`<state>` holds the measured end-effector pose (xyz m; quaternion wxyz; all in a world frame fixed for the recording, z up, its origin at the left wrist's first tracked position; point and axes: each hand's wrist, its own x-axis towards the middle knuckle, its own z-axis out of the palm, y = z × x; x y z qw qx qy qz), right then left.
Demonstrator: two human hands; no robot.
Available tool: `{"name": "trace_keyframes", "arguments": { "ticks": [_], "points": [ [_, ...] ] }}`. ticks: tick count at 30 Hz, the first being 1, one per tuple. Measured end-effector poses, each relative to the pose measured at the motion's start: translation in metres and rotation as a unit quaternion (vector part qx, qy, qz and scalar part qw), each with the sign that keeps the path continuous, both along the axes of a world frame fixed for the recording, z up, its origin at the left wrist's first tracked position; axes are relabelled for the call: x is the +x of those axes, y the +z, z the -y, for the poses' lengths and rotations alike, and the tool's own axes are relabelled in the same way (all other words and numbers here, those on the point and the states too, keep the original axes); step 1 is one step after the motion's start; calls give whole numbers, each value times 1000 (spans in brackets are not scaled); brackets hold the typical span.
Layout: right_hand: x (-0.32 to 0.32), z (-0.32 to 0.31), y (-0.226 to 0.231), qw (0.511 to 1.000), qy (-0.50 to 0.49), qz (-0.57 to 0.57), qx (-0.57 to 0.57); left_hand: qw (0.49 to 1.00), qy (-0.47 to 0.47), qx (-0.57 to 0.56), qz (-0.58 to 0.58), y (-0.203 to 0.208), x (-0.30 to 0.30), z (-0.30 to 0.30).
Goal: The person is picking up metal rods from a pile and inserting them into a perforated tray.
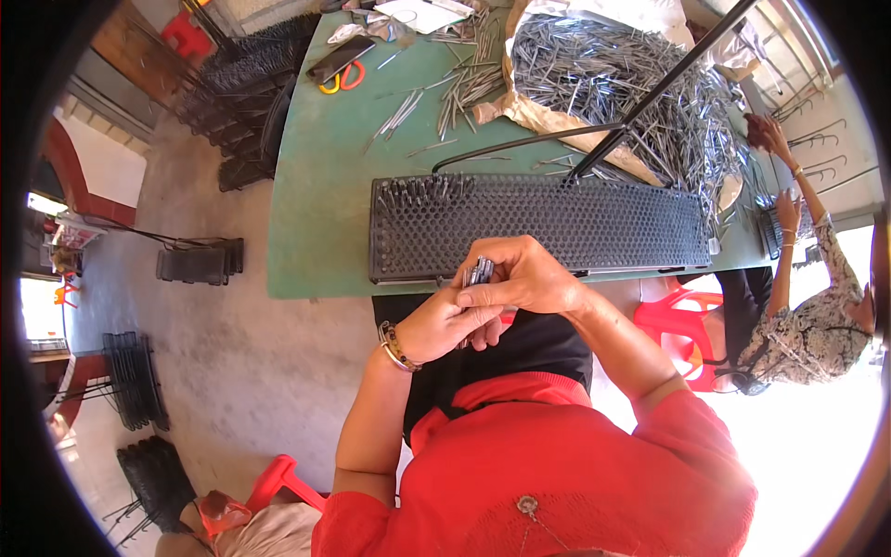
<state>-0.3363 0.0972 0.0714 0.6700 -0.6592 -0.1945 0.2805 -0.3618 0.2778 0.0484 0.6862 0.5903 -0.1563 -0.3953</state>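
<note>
I see the left hand (pixel 434 327) and right hand (pixel 536 277) clamped on metal sticks (pixel 479 270); loose fingers might spill some near the tray (pixel 594 223).

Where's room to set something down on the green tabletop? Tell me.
Left end of the tabletop, between its edge and the black perforated tray, nearer than the red-and-yellow-handled scissors. Crowded: the far right, under the heap of thin silver metal rods.

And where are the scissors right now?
In the head view, the scissors lie toward the far left of the green table, their red and yellow handles right beside a dark, phone-like object.
</note>
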Motion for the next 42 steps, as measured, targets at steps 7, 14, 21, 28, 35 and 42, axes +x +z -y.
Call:
{"name": "trace_keyframes", "arguments": {
  "ticks": [7, 14, 21, 28, 35, 42],
  "points": [
    [0, 2, 8, 946, -159, 274, -63, 958, 252, -18, 133, -15, -6, -14],
    [-9, -2, -25, 802, -41, 584, -113, 881, 138, -349, -288, -21, -12, -9],
    [-18, -6, -28, 816, 36, 550, -176, 888, 287, -233, -275, -47, -22, -3],
    [-1, -3, -15, 904, -54, 403, -132, 903, 332, -183, -201, -40, -24, -1],
    [16, -23, -35, 982, -159, 22, -98, 919, 326, -149, -162, -38, -27, 6],
    [18, -18, -41, 986, -146, -20, -74, 913, 369, -112, -134, -35, -27, 13]
  ]
}}
